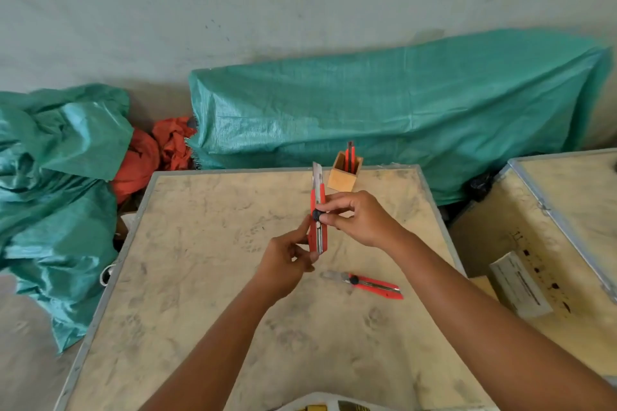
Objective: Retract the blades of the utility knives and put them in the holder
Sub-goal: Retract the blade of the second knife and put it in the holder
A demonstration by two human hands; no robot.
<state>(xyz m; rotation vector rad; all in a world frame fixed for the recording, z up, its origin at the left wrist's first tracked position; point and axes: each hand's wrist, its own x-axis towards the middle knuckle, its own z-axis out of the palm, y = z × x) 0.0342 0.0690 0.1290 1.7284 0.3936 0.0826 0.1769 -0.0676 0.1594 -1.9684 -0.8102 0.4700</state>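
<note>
The person holds a red plastic utility knife with a black slider knob (317,210) upright above the pale, scuffed plywood counter with metal edging (200,277); its silver blade is out at the top, pointing away from the person. The left hand (287,264) has its grip clamped on the lower end of the handle; the right hand (357,218) has thumb and forefinger pinched together on the black knob, seemingly ready to slide the blade back in.

Progress looks to be about a third: one red knife with its blade withdrawn (350,157) already stands in the small square wooden holder (344,177) at the far edge of the counter, just beyond the hands; the held knife has its blade not yet retracted; a second red utility knife with blade extended (362,284) lies flat on the counter near the right wrist, untouched.

What is left, judging from this: retract the held blade and drop it in the holder, then do the same with the lying knife; green woven tarpaulin (384,100) covers bundles behind the counter.
</note>
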